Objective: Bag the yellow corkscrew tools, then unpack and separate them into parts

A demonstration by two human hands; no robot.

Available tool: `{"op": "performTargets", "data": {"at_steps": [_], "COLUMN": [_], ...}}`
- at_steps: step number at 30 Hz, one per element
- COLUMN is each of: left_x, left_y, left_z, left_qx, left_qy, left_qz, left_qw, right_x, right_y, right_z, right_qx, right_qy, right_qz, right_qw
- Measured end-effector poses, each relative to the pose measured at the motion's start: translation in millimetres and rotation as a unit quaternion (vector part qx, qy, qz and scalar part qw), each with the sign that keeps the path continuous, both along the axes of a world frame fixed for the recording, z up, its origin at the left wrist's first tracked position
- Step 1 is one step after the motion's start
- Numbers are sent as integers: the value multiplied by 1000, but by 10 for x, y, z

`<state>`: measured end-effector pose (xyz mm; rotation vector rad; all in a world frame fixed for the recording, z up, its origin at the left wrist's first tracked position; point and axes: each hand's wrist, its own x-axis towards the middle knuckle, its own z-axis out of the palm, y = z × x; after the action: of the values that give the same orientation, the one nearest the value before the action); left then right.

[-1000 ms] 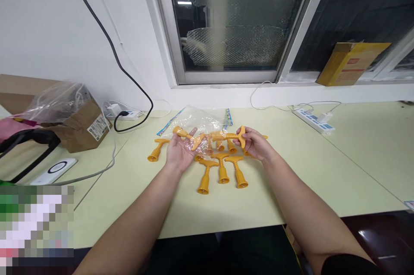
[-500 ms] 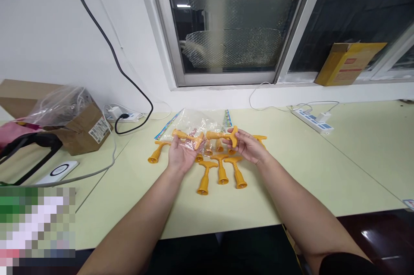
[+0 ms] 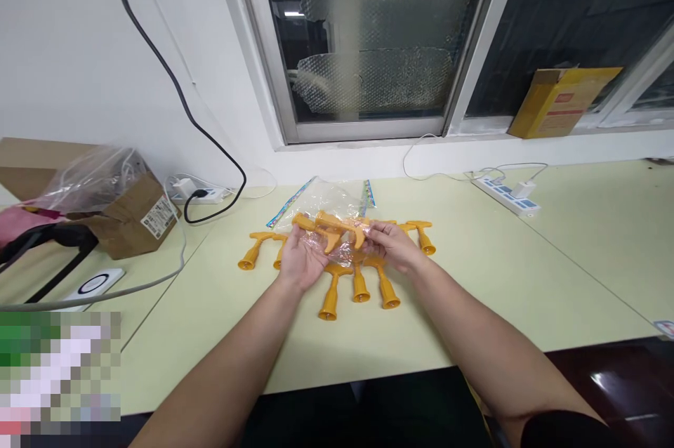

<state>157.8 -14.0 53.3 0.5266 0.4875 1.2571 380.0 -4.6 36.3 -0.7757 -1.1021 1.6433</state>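
My left hand (image 3: 304, 264) is closed around the near left side of a clear plastic bag (image 3: 345, 196) with a coloured printed edge. One yellow T-handled piece with a flared, bell-like end (image 3: 316, 229) lies in the bag over that palm. My right hand (image 3: 392, 246) grips a second yellow T-handled piece (image 3: 342, 225) by its handle, flared end pointing left, beside the first. Whether this one is fully inside the plastic I cannot tell. Just below the hands, three like pieces (image 3: 360, 288) lie on the table, handles away from me. Others, partly hidden, lie behind the hands.
More yellow pieces lie at the left (image 3: 248, 262) and right (image 3: 427, 243) of the pale table (image 3: 516, 272). A cardboard box (image 3: 134, 223), a white charging pad (image 3: 93, 285) and cables are at left. A power strip (image 3: 505, 196) sits back right, below the window.
My right hand has moved left with its yellow piece, which now lies over the bag beside the other piece. My left hand has shifted slightly right with the bag.
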Motion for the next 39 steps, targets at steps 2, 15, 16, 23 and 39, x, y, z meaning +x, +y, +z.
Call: {"op": "performTargets", "data": {"at_steps": [2,15,16,23,39], "left_x": [32,75,45,-160,-393], "left_y": [-20,0,18,69,92], "left_z": [5,-55,-40,88,121], "left_qx": [6,-39,-49,-106,23], "left_qy": [2,68,66,36,248], "left_qz": [-13,-52,-43,-67,-121], "left_qw": [1000,996,996,991,961], "right_x": [-52,-167,-144,94,130], "right_y": [-29,-150,-146,-53,-96], "right_z": [4,49,64,99,104], "right_qx": [-4,124,137,261,223], "right_qy": [11,-55,-69,-177,-134], "right_qz": [6,-24,-57,-289,-216], "right_qw": [1000,990,987,904,941]}}
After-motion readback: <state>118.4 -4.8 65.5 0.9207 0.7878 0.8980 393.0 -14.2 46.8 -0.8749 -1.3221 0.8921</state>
